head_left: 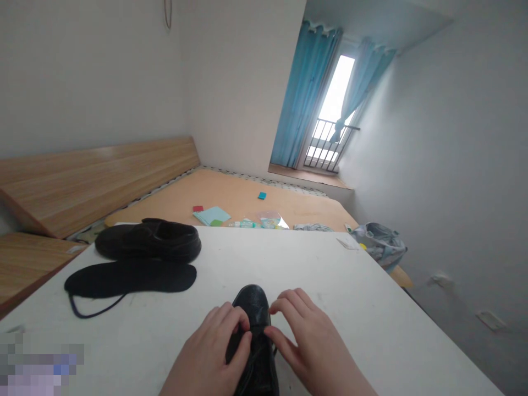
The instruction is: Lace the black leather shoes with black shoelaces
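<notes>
A black lace-up shoe (252,308) lies on the white table (350,297) right in front of me, its toe pointing away. My left hand (214,346) is at the shoe's left side, fingers curled and the thumb and forefinger tips pressed close together over the lacing. Whether a lace is between them I cannot make out. From the right, my right hand (307,335) reaches the shoe with bent fingers; thumb and forefinger tips stay apart at its edge. Farther left, a second black shoe (140,240) lies on the table. Beside it rest a black insole (136,276) and a dark shoelace (97,315).
Beyond the table is a bed with an orange-tan cover (231,187), holding a light blue packet (212,215), clear plastic bags (270,220) and small cards. A grey bag (381,242) sits past the table's right edge. A wooden headboard (103,176) runs along the left.
</notes>
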{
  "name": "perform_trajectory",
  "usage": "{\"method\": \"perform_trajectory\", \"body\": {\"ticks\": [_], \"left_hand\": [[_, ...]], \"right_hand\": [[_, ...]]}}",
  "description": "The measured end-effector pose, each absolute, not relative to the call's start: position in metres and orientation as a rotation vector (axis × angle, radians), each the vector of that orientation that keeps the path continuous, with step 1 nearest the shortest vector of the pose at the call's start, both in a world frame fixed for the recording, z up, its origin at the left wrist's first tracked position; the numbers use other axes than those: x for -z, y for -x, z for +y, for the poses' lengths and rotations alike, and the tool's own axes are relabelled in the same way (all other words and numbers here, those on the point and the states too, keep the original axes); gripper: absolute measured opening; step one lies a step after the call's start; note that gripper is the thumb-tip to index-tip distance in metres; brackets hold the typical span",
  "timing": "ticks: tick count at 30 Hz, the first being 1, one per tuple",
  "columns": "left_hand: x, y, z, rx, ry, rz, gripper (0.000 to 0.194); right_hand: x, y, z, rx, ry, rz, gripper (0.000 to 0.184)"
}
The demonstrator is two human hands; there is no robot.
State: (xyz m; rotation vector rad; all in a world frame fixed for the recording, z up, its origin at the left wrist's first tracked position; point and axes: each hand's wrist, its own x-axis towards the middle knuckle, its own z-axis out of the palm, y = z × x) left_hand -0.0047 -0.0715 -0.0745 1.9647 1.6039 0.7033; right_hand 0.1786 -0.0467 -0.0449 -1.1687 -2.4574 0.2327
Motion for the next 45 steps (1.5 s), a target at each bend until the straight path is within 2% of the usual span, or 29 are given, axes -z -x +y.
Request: {"method": "perform_trajectory", "body": {"ticks": [3, 5, 9, 13, 19, 23, 27, 32, 35, 41, 45], "left_hand": [[0.076, 0.007, -0.071, -0.695, -1.965, 1.561, 0.014], [0.078, 0.008, -0.070, -0.720, -1.943, 1.512, 0.015], [0.082, 0.007, -0.071, -0.792, -1.811, 1.377, 0.020], [0.084, 0.007, -0.072, -0.855, -1.658, 1.306, 0.029], [0.083, 0.010, -0.070, -0.836, -1.518, 1.296, 0.044], [0.078, 0.012, -0.069, -0.828, -1.349, 1.266, 0.046], [0.074, 0.014, -0.067, -0.790, -1.250, 1.085, 0.033], [0.074, 0.014, -0.066, -0.797, -1.398, 1.090, 0.015], [0.071, 0.013, -0.069, -0.807, -1.481, 1.248, 0.017], [0.069, 0.007, -0.072, -0.790, -1.521, 1.369, 0.020], [0.068, 0.004, -0.075, -0.805, -1.554, 1.360, 0.020]], "right_hand": [[0.045, -0.184, -0.050, -0.708, 1.285, -2.346, 0.010], [0.052, -0.186, -0.051, -0.910, 1.316, -2.244, 0.013], [0.066, -0.188, -0.052, -1.147, 1.438, -2.062, 0.005], [0.073, -0.189, -0.052, -1.310, 1.395, -2.005, 0.009], [0.085, -0.188, -0.052, -1.241, 1.152, -1.962, 0.016], [0.089, -0.187, -0.057, -1.406, 1.145, -1.907, 0.016], [0.087, -0.184, -0.063, -1.520, 1.099, -1.826, 0.026], [0.075, -0.182, -0.070, -1.383, 1.170, -1.942, 0.015], [0.070, -0.186, -0.075, -1.320, 1.209, -2.005, 0.012], [0.078, -0.191, -0.081, -1.361, 1.219, -1.948, 0.023], [0.082, -0.186, -0.081, -1.397, 1.199, -1.891, 0.014]]}}
